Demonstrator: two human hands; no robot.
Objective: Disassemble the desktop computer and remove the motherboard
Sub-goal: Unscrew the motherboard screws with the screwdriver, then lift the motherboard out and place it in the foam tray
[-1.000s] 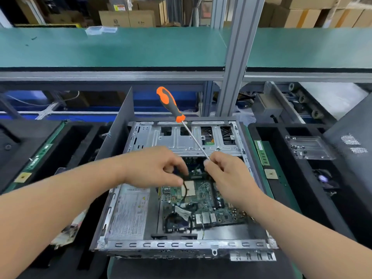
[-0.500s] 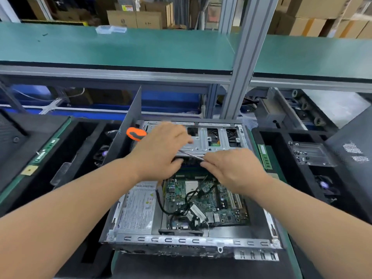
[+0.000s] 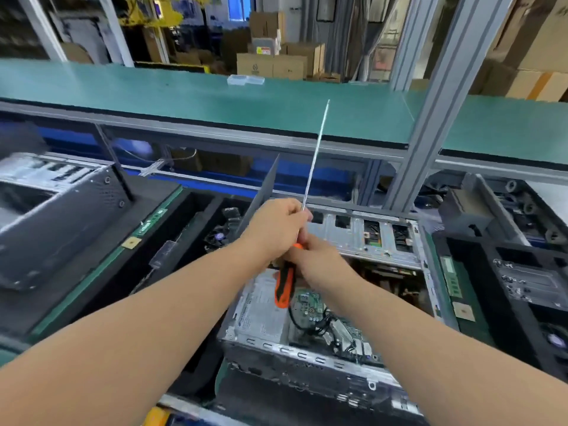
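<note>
Above the open case: both hands meet, holding one screwdriver (image 3: 287, 279)
Left hand (image 3: 273, 229): curled round the metal shaft (tip pointing up and away)
Right hand (image 3: 319, 259): gripping the orange-black handle
Computer case (image 3: 307, 348): lying open on the worktop (image 3: 338, 407)
Motherboard (image 3: 310, 305): inside the case, cables over it
</note>
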